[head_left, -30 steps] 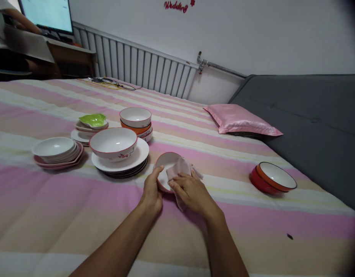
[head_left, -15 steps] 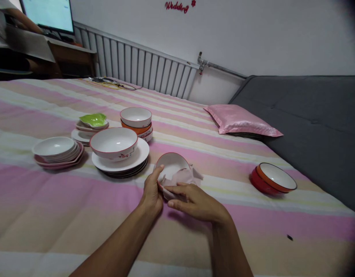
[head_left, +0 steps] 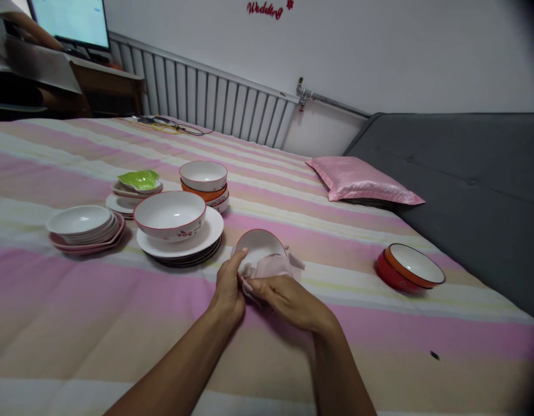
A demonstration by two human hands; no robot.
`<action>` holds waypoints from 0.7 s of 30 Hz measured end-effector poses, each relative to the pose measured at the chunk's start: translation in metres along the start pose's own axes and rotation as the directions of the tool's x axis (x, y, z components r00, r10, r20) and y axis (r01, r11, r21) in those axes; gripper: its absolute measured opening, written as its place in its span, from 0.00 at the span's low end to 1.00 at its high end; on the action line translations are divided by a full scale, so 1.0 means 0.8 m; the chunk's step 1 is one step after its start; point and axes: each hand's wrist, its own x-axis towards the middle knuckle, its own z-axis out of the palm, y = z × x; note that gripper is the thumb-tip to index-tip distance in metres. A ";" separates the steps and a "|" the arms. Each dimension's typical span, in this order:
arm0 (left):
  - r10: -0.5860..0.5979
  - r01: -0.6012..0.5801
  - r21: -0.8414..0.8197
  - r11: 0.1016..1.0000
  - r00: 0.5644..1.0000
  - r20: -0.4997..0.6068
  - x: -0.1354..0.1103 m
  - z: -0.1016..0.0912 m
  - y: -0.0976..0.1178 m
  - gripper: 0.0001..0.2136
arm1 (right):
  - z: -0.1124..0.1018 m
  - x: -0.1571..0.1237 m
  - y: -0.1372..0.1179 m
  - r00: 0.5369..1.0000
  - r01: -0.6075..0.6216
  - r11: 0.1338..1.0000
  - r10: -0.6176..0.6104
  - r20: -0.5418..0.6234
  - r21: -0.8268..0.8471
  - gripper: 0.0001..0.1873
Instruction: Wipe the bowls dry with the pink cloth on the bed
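A white bowl (head_left: 259,244) with a red rim is tilted toward me above the striped bedspread. My left hand (head_left: 230,288) grips its left side, thumb over the rim. A thin pale pink cloth (head_left: 273,266) drapes over the bowl's near right part. My right hand (head_left: 288,300) is closed on the cloth at the near rim, its fingers partly hidden. Just left stands a large white bowl (head_left: 169,216) with a flower pattern, on a stack of plates (head_left: 212,231). Behind it is a stack of bowls (head_left: 203,176).
Small white dishes (head_left: 80,221) are stacked at the left, with a green leaf-shaped dish (head_left: 140,180) behind. Two red and orange bowls (head_left: 410,268) sit at the right. A pink pillow (head_left: 364,179) lies by the grey headboard (head_left: 466,173). A person's arm (head_left: 35,30) shows far left.
My right hand has moved slightly left toward the near rim and its fingers have closed on the cloth. The left hand still holds the bowl.
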 end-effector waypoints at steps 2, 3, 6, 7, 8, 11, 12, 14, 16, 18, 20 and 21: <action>-0.004 0.004 0.013 1.000 1.000 0.011 0.000 -0.001 -0.001 0.17 | 0.005 0.001 0.001 0.997 -0.056 0.996 0.052 -0.053 -0.074 0.30; -0.007 0.007 0.021 1.000 1.000 0.007 -0.001 -0.001 -0.002 0.18 | 0.007 0.002 0.001 0.995 -0.080 0.990 0.071 -0.076 -0.113 0.30; 0.000 0.000 0.064 0.998 1.000 -0.009 -0.001 -0.002 -0.002 0.18 | 0.010 0.005 0.002 0.990 -0.116 0.960 0.092 -0.104 -0.256 0.29; 0.004 -0.003 0.082 0.997 1.000 -0.011 -0.001 -0.002 -0.003 0.18 | 0.011 0.006 0.003 0.990 -0.117 0.948 0.088 -0.107 -0.296 0.28; 0.009 -0.008 0.099 0.995 1.000 -0.013 -0.002 -0.002 -0.003 0.18 | 0.011 0.007 0.005 0.990 -0.115 0.938 0.083 -0.111 -0.326 0.26; 0.038 -0.038 0.127 0.991 0.999 -0.004 -0.003 -0.001 -0.005 0.18 | 0.013 0.011 0.014 0.988 -0.124 0.925 0.081 -0.133 -0.358 0.20; 0.052 -0.051 0.133 0.990 0.999 -0.002 -0.004 -0.001 -0.005 0.18 | 0.014 0.013 0.017 0.987 -0.133 0.924 0.089 -0.136 -0.358 0.20; 0.074 -0.074 0.143 0.987 0.997 0.004 -0.005 -0.001 -0.006 0.18 | 0.015 0.015 0.024 0.986 -0.151 0.926 0.115 -0.123 -0.347 0.23; 0.085 -0.088 0.157 0.984 0.996 0.021 -0.005 -0.002 -0.008 0.18 | 0.017 0.017 0.030 0.985 -0.163 0.934 0.139 -0.097 -0.318 0.28; 0.096 -0.103 0.178 0.979 0.994 0.044 -0.005 -0.003 -0.009 0.19 | 0.019 0.018 0.035 0.985 -0.169 0.945 0.150 -0.087 -0.282 0.31; 0.112 -0.120 0.198 0.973 0.992 0.055 -0.004 -0.004 -0.012 0.20 | 0.022 0.019 0.040 0.985 -0.165 0.957 0.146 -0.097 -0.240 0.33; 0.118 -0.128 0.204 0.971 0.991 0.059 -0.004 -0.005 -0.013 0.20 | 0.023 0.020 0.042 0.985 -0.157 0.963 0.136 -0.107 -0.218 0.33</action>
